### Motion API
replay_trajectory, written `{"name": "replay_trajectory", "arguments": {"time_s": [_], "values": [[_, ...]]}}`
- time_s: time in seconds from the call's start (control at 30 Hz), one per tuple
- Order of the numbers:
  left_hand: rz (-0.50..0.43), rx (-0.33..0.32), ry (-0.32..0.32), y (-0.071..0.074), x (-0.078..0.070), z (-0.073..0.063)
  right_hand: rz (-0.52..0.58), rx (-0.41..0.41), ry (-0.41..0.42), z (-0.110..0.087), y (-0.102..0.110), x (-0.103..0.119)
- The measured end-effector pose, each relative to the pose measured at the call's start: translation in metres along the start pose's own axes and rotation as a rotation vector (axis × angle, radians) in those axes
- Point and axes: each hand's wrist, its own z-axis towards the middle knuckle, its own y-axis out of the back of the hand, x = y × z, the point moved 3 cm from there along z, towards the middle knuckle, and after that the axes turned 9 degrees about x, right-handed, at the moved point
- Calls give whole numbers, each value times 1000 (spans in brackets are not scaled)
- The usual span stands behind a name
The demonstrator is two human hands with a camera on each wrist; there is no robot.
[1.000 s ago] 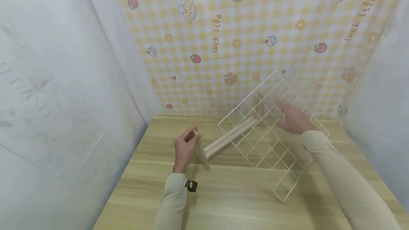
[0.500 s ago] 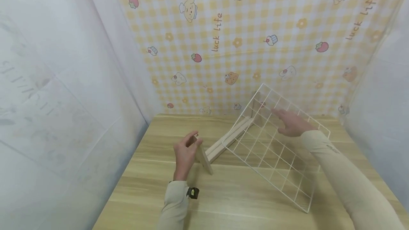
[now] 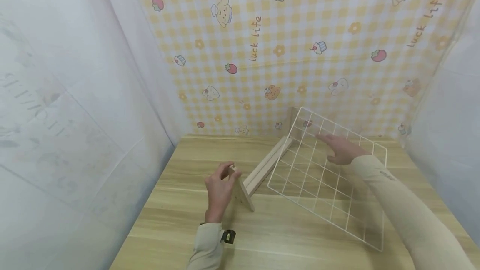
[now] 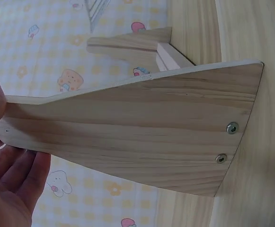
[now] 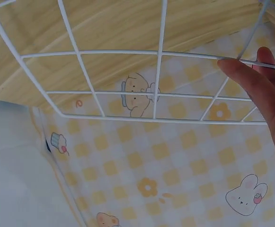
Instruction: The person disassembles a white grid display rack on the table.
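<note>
Pinching wire grid, right hand holds it mostly right of diagonal wooden rails; left hand grips their near end panel.

In the head view I read "luck life" twice, both running upward, on the yellow-checked cloth. Small marks on the right sleeve and white sheet are too unclear to read.
</note>
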Motion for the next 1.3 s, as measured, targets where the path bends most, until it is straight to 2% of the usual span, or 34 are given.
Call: {"name": "replay_trajectory", "arguments": {"time_s": [0.23, 0.43, 0.63, 0.87, 1.0, 1.13, 1.3], "values": [[19, -34, -65, -2, -4, -7, 13, 31, -19, 5, -10, -1], [27, -91, -113, -3, -5, -11, -48, 54, -41, 8, -25, 3], [28, -108, -138, -2, -10, -12, 70, 59, -72, 12, -35, 6], [72, -137, -170, -6, -9, -19, 90, 54, -114, 17, -48, 3], [100, -161, -196, -10, -11, -25, 80, 49, -128, 17, -54, -1], [115, -180, -219, -13, -13, -26, 21, 62, -144, 16, -60, -4], [116, -184, -219, -17, -14, -26, 7, 66, -151, 16, -64, -2]]}}
